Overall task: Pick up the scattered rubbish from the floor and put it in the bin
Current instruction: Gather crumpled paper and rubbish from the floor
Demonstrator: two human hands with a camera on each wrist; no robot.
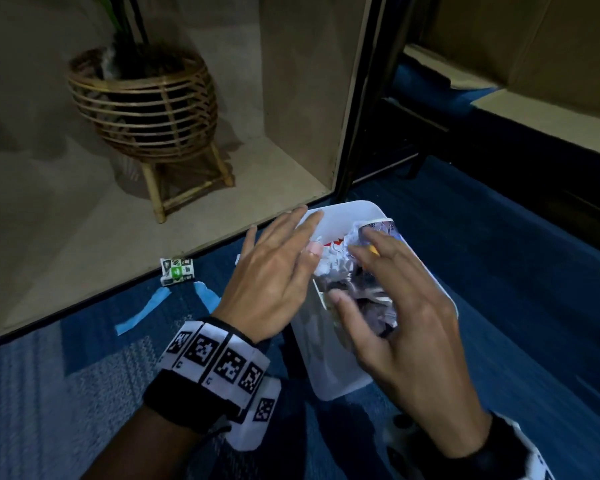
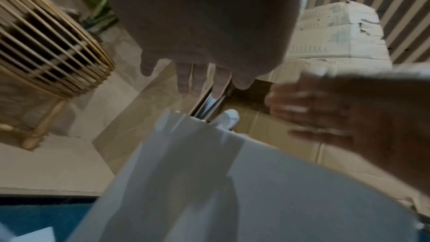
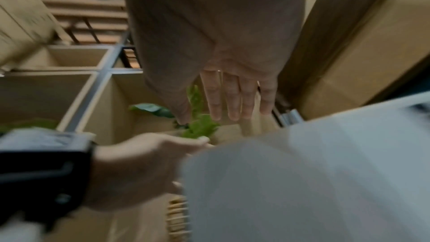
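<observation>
A white bin (image 1: 340, 382) stands on the blue carpet, filled with crumpled paper and foil rubbish (image 1: 343, 268). My left hand (image 1: 274, 268) hovers flat over the bin's left rim, fingers straight and holding nothing. Just above the rubbish is my right hand (image 1: 395, 306), fingers spread and empty. In the left wrist view the left fingers (image 2: 197, 80) point out past the bin (image 2: 232, 190). The right wrist view shows the right fingers (image 3: 232, 97) straight over the bin (image 3: 302, 172). A small green-and-white wrapper (image 1: 176, 270) lies on the floor by the cupboard edge, left of both hands.
A wicker plant stand (image 1: 146, 109) sits inside the open cupboard (image 1: 291, 98) behind the bin. Two strips of blue tape (image 1: 142, 311) are stuck on the carpet. A white scrap (image 1: 238, 259) shows beside my left hand. Cardboard boxes (image 1: 534, 39) stand at the far right.
</observation>
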